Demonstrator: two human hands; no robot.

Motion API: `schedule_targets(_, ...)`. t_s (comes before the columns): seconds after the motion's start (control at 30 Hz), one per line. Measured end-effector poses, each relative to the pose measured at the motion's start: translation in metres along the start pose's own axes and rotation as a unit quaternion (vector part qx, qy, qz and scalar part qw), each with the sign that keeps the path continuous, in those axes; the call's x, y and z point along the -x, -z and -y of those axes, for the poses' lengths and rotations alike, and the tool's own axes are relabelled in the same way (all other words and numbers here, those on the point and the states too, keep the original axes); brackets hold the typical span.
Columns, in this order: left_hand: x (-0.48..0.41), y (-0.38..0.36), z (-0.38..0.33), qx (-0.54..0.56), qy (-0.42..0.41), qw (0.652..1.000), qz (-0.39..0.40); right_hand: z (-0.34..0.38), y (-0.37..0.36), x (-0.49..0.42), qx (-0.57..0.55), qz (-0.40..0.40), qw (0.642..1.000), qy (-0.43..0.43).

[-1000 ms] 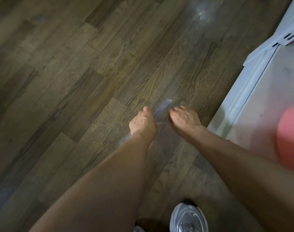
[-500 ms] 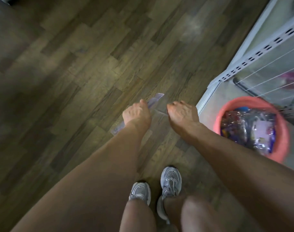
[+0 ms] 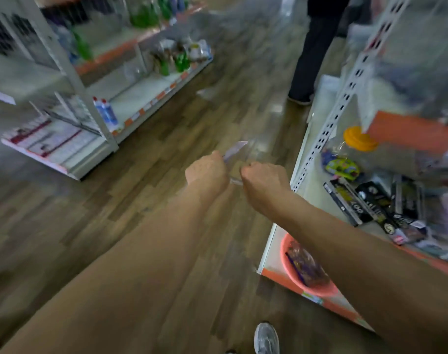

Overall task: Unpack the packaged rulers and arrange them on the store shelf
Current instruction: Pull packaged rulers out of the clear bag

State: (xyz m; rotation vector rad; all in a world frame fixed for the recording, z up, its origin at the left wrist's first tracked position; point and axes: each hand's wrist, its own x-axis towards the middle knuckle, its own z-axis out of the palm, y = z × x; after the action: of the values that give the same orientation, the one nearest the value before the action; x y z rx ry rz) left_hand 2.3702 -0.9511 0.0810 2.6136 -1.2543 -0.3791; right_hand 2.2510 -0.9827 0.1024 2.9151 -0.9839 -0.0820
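Note:
Both my arms reach forward over the wooden floor of a shop aisle. My left hand (image 3: 207,172) grips a clear packaged ruler (image 3: 234,148), whose pale end sticks out up and to the right past my knuckles. My right hand (image 3: 265,182) is curled close beside it and pinches the clear wrapper at its near end. The frame is blurred, so the ruler's markings are unreadable. The store shelf (image 3: 312,159) stands just to the right of my hands, with packaged goods lying on it.
A pink basin (image 3: 289,267) holding wrapped items sits on the low shelf at right. Another shelf unit (image 3: 95,129) with bottles lines the left side. A person's dark trouser legs (image 3: 312,54) stand ahead in the aisle. My shoe (image 3: 266,338) shows at the bottom.
The view has swung up from the floor to the aisle and shelves. My hands hold the ruler as before, still close together.

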Motion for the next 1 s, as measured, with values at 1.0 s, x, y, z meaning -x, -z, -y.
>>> schedule_targets(1.0,0.065,0.078,-0.408,0.518,-0.047,0.817,0.25,-0.367,0.102,0.147,0.056,-0.11,0.979,-0.164)
